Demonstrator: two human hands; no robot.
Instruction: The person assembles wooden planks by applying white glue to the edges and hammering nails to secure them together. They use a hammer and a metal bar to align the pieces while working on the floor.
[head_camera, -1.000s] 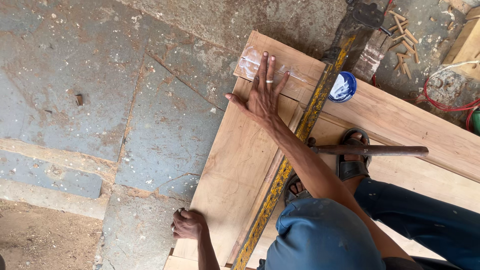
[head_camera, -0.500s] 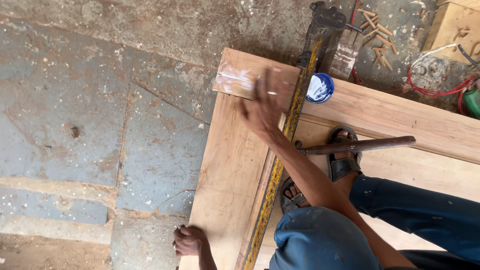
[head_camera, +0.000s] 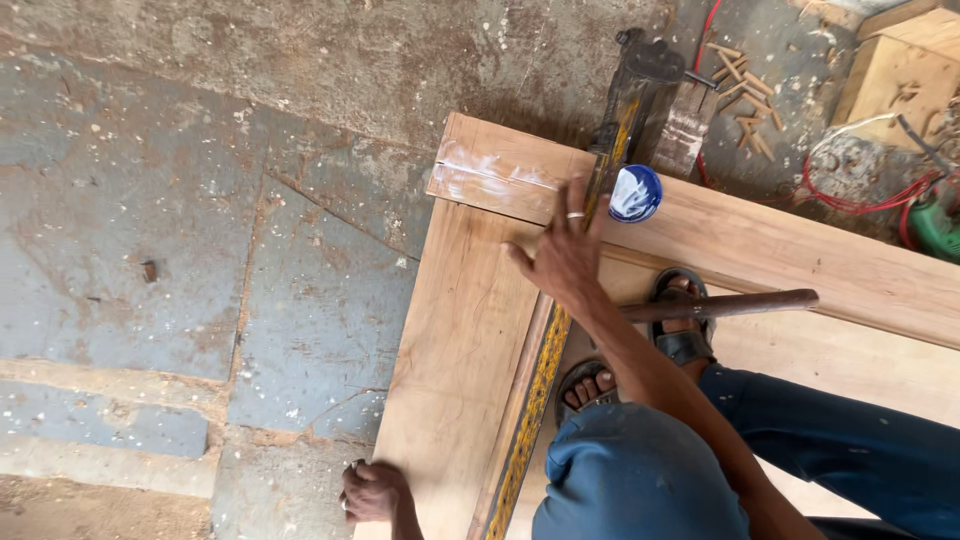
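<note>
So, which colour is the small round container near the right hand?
Blue, with white paste inside: the container, in the head view.

Single head-worn view, looking steeply down from above, close over the pale wooden door frame (head_camera: 470, 330), grey stone floor (head_camera: 200, 230) beyond.

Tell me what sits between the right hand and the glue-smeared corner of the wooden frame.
Nothing visible does. The right hand rests on the wooden frame beside the long clamp, and bare wood runs from its fingertips to the white-smeared corner. The blue pot sits off to the side.
</note>
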